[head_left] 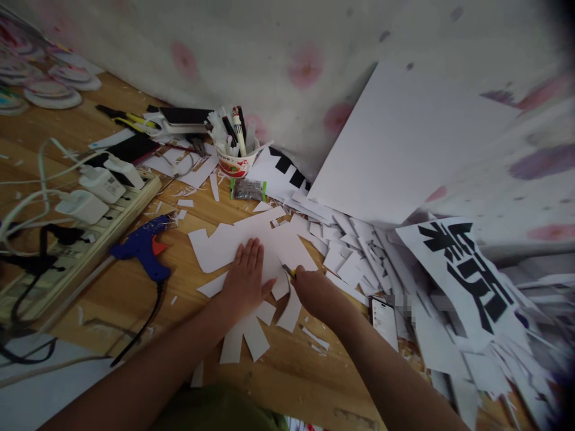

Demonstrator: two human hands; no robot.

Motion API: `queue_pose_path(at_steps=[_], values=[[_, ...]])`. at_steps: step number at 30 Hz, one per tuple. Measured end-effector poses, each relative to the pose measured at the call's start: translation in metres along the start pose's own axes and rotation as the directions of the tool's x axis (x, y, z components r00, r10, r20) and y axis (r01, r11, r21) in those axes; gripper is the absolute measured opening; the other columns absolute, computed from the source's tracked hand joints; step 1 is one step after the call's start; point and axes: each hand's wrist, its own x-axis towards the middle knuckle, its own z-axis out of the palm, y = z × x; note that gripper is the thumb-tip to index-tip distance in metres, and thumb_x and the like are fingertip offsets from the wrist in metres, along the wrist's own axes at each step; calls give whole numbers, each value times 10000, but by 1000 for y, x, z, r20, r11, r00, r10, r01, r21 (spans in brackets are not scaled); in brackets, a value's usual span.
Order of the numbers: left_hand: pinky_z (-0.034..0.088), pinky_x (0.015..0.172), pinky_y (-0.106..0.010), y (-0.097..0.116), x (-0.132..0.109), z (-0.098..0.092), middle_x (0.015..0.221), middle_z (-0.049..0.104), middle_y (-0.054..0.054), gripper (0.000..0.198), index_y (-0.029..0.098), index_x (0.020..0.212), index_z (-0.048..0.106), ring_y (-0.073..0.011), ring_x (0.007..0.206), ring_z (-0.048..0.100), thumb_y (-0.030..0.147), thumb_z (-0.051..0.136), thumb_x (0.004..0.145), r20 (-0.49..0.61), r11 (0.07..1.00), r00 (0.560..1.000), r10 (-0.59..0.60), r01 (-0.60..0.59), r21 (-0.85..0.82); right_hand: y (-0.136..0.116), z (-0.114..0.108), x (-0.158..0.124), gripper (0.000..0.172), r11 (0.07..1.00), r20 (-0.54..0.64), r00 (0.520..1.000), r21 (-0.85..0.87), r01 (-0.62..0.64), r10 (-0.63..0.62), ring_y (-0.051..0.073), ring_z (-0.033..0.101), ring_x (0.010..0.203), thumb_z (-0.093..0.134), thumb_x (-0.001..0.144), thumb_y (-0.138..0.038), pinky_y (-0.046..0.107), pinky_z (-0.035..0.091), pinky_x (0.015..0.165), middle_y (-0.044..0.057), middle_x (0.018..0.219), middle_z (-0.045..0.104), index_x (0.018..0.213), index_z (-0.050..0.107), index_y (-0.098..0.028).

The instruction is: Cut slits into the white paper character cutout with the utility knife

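Note:
A white foam-board or card cutout (215,248) with an irregular, branching outline lies on the wooden table. My left hand (246,278) rests flat on it, fingers stretched forward and thumb out to the side. My right hand (314,296) is closed around a utility knife (288,271), of which a bit of yellow and the dark tip show. The knife's tip touches the white piece just right of my left hand. Below the blade a narrow strip (291,310) curves away from the sheet, partly separated. Most of the knife's handle is hidden in my fist.
A blue glue gun (144,245) and a power strip (81,245) with chargers lie left. Behind stands a paper cup (233,163) of pens beside a small packet (248,190). White offcuts (354,257), a phone (384,323) and a sheet with black characters (467,275) are right.

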Motion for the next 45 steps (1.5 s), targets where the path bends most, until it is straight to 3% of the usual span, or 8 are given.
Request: queue_pose_path(at_steps=[4, 10, 15, 18, 22, 33, 45], values=[[87, 1097, -456, 0, 0, -2, 1422, 241, -249, 730, -62, 1322, 275, -294, 1349, 117, 459, 369, 819, -6, 1000, 1000, 6, -6, 16, 9, 6, -19, 183, 991, -25, 999, 127, -45, 49, 206, 647, 735, 346, 919, -251, 254, 363, 553, 99, 793, 663, 912, 492, -141], [126, 1087, -470, -2, -1, -5, 1402, 281, -263, 714, -58, 1308, 306, -311, 1340, 149, 452, 387, 815, -34, 999, 998, 48, -48, -4, 11, 29, -22, 180, 880, -122, 949, 424, -215, 291, 189, 624, 739, 468, 848, -322, 239, 320, 550, 53, 813, 655, 956, 419, -187], [136, 1077, -512, 3, -6, -12, 1421, 283, -209, 698, 60, 1292, 377, -303, 1347, 132, 486, 489, 751, -39, 978, 981, 191, -194, -81, -7, 43, -10, 260, 852, -145, 920, 450, -267, 365, 215, 613, 830, 517, 762, -295, 257, 346, 594, 57, 936, 617, 970, 390, -203], [167, 1075, -501, 6, -7, -13, 1412, 308, -200, 710, 72, 1291, 378, -295, 1342, 164, 471, 530, 724, -17, 960, 967, 255, -255, -117, -16, 44, -7, 278, 860, -150, 915, 426, -282, 375, 234, 614, 844, 506, 738, -264, 282, 374, 610, 78, 957, 596, 983, 394, -192], [191, 1068, -507, 7, -7, -10, 1387, 349, -209, 704, 65, 1276, 388, -300, 1326, 221, 432, 558, 700, -22, 957, 967, 255, -255, -138, -22, 40, -6, 326, 863, -153, 908, 403, -304, 391, 238, 616, 849, 520, 696, -205, 300, 398, 619, 88, 971, 580, 997, 397, -183], [328, 1016, -466, 5, -10, -1, 1269, 507, -193, 561, 53, 1178, 498, -303, 1229, 406, 327, 559, 692, -105, 944, 947, 304, -315, -104, -17, 47, -4, 176, 881, -179, 934, 424, -210, 309, 216, 645, 731, 489, 751, -212, 251, 336, 531, 50, 800, 663, 923, 462, -195], [360, 1006, -468, 2, -12, -5, 1231, 550, -160, 467, 95, 1115, 567, -285, 1197, 452, 326, 550, 709, -179, 938, 939, 293, -319, -138, -14, 51, -6, 154, 854, -192, 930, 485, -188, 314, 194, 641, 794, 525, 768, -218, 233, 358, 601, 60, 853, 688, 916, 557, -186]])
